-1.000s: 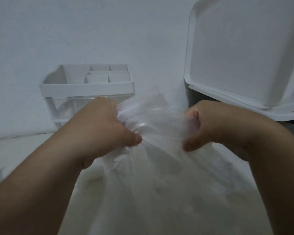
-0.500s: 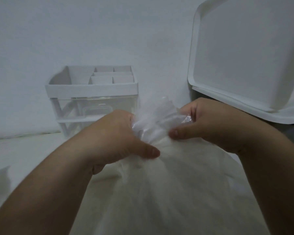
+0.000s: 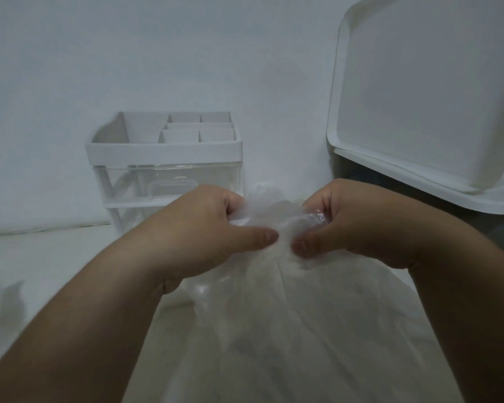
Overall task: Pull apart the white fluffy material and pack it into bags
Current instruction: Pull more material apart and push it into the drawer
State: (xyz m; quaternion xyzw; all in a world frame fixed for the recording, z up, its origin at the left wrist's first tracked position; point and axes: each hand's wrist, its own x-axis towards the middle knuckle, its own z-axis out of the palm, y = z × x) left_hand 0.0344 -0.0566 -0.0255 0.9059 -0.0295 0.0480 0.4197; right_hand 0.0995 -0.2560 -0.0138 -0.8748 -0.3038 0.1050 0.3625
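Observation:
A large clear plastic bag (image 3: 303,330) full of white fluffy material fills the lower middle of the head view. Its mouth is gathered into a bunched neck between my hands. My left hand (image 3: 207,231) grips the left side of that neck, thumb pointing right across the plastic. My right hand (image 3: 352,225) grips the right side, with crinkled plastic caught under its fingers and its thumb pointing left. The two thumb tips almost meet. The loose top of the bag sticks up behind my fingers.
A white organiser (image 3: 163,152) with top compartments and a clear drawer stands against the wall behind my left hand. A white tray (image 3: 419,97) leans upright at the right. A small tuft of white fluff (image 3: 12,295) lies on the pale table at the left.
My hands have moved lower in view and closer together, bunching the bag's mouth into a tighter neck. My right hand has turned, and its thumb now nearly meets the left thumb.

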